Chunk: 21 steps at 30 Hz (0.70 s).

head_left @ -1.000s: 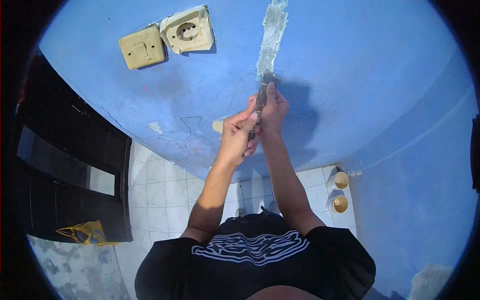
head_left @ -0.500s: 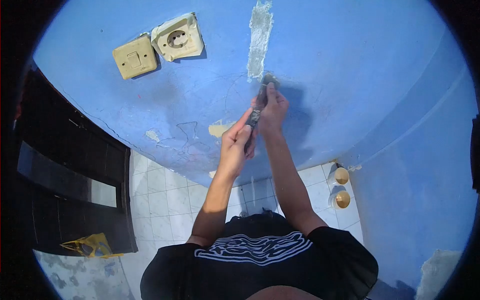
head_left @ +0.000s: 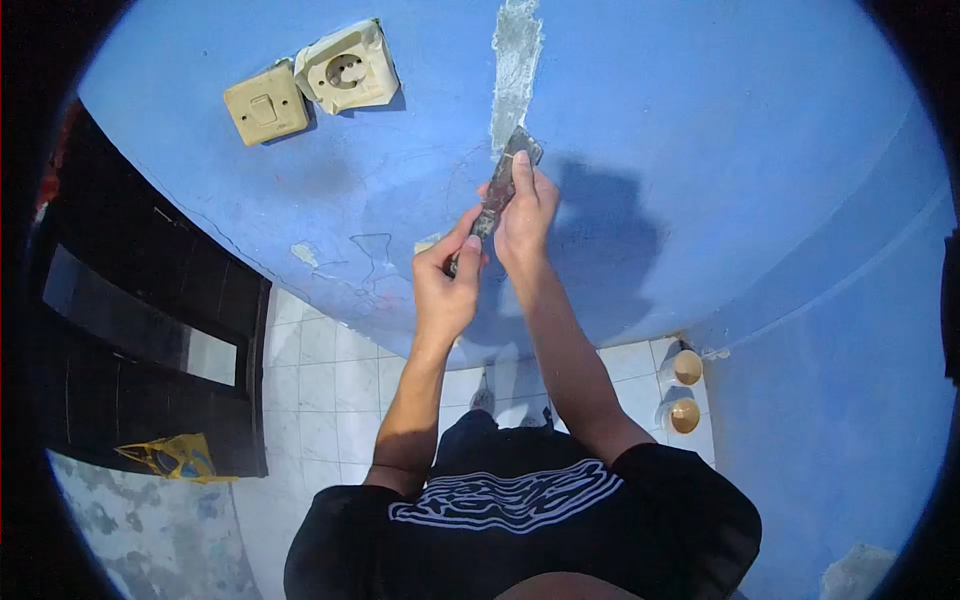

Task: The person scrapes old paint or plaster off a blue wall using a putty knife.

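Blue wall (head_left: pixel 720 150) stands before us, and by its grey strip (head_left: pixel 517 65) the tool (head_left: pixel 497 193) slants, pinched low by our left hand (head_left: pixel 444 292) and gripped near the head (head_left: pixel 525 144) by our right hand (head_left: pixel 525 222), seeming stiff, quite light and best held along the handle (head_left: pixel 486 221).

From the wearer's head, the single camera looks forward and down, past the black shirt (head_left: pixel 520 520), toward the blue wall (head_left: pixel 640 90) at arm's reach.

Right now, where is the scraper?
In the head view, upper centre, the scraper is in both hands, its head at the lower end of the grey strip.
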### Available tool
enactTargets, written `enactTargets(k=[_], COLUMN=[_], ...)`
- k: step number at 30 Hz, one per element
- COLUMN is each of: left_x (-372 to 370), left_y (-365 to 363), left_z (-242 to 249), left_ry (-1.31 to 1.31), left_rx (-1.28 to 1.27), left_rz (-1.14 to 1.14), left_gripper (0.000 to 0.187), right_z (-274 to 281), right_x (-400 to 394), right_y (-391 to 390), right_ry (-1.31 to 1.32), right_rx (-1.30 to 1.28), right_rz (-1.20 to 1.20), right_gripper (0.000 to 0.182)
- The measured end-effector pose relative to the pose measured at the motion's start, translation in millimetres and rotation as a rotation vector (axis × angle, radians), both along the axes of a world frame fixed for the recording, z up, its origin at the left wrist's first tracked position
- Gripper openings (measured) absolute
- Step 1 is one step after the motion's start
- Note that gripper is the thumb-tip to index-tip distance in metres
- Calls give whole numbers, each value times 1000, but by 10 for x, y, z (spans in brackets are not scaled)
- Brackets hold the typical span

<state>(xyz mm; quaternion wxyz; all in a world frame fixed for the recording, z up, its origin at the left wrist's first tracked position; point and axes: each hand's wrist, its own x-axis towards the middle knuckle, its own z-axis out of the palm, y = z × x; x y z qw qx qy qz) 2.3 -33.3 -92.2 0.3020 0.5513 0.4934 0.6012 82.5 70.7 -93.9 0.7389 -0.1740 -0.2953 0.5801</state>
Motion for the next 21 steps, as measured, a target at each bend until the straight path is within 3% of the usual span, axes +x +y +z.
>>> enactTargets(k=[5, 9, 15, 21], left_x=[-16, 37, 89, 63], left_y=[-35, 40, -2, -22], left_z=[-59, -120, 47, -42], left_ry=[-102, -2, -235, -217], left_rx=[-34, 37, -91, -38], left_rz=[-23, 20, -100, -102], left_gripper=[35, 34, 36, 36], right_z=[-57, -26, 35, 3], right_x=[-62, -12, 29, -17], right_y=[-17, 35, 32, 29], right_ry=[-35, -88, -66, -120], right_rx=[-15, 28, 26, 9], right_rz=[-49, -122, -163, -209], right_gripper=[37, 38, 40, 43])
